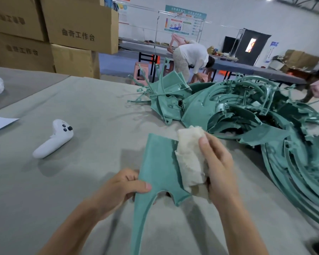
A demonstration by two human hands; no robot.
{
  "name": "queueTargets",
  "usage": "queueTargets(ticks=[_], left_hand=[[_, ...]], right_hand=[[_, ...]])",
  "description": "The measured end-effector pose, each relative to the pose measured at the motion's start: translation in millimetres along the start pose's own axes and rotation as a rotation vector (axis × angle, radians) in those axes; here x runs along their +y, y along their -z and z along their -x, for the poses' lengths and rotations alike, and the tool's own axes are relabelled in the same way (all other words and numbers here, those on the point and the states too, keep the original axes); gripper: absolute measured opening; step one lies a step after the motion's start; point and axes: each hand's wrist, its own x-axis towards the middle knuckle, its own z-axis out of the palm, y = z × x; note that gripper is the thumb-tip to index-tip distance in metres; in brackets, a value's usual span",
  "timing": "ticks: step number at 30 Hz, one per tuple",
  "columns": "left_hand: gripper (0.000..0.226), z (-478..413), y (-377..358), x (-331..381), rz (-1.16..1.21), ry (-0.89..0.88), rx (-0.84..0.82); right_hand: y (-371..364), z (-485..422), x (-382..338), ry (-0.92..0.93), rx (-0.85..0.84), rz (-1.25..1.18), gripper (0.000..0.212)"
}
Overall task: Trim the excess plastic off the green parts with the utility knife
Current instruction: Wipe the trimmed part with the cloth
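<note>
Head view: left hand [122, 188] pinches the green part [158, 162] at its left edge, thumb on top, fingers curled beneath. Right hand [217, 162] is wrapped round a whitish cloth wad [190, 159] pressed against the part's right edge. No utility knife shows, and whether a blade sits inside the wad cannot be told. Part is held just above the table [81, 100], close to the body. Long axis runs near-to-far: narrow leg points back toward the person, broad flat end points away, toward the pile of green parts [247, 111] at right. Judgement: work on the right edge is in hand. To do it well, hold the left pinch firm and clear of the worked edge, stroke along the edge away from the holding thumb, and turn the part rather than the wrist. White controller [53, 138] lies well apart at left.
</note>
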Motion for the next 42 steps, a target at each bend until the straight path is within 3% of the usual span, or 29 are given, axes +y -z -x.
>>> queueTargets(ticks=[4, 7, 10, 13, 15, 24, 30, 37, 42], left_hand=[[0.033, -3, -6, 0, 0.019, 0.03, -0.032], [0.032, -2, -8, -1, 0.02, 0.025, -0.06], [0.031, 0, -7, 0, 0.056, 0.008, -0.003], [0.022, -3, -7, 4, -0.052, -0.046, 0.136], [0.02, -5, -12, 4, -0.111, -0.093, 0.21], [0.021, -2, -23, 6, 0.063, -0.17, 0.331], [0.02, -4, -32, 4, 0.218, -0.166, 0.326], [0.022, -5, -30, 5, 0.236, -0.15, 0.361], [0.024, -4, -36, 1, 0.305, -0.086, 0.286]], right_hand=[[-2, 2, 13, 0.15, 0.02, 0.572, 0.059], [-4, 0, 24, 0.185, 0.002, 0.658, 0.054], [1, -6, 25, 0.203, 0.2, 0.568, 0.036], [11, -10, 20, 0.151, 0.426, 0.347, 0.044], [10, -9, 18, 0.149, 0.474, 0.304, 0.048], [-18, 7, 16, 0.111, 0.419, 0.075, 0.048], [-21, 11, 13, 0.086, 0.396, -0.138, 0.038], [-25, 14, 11, -0.001, 0.247, -0.34, 0.029], [-27, 22, 9, 0.294, 0.438, 0.041, 0.039]])
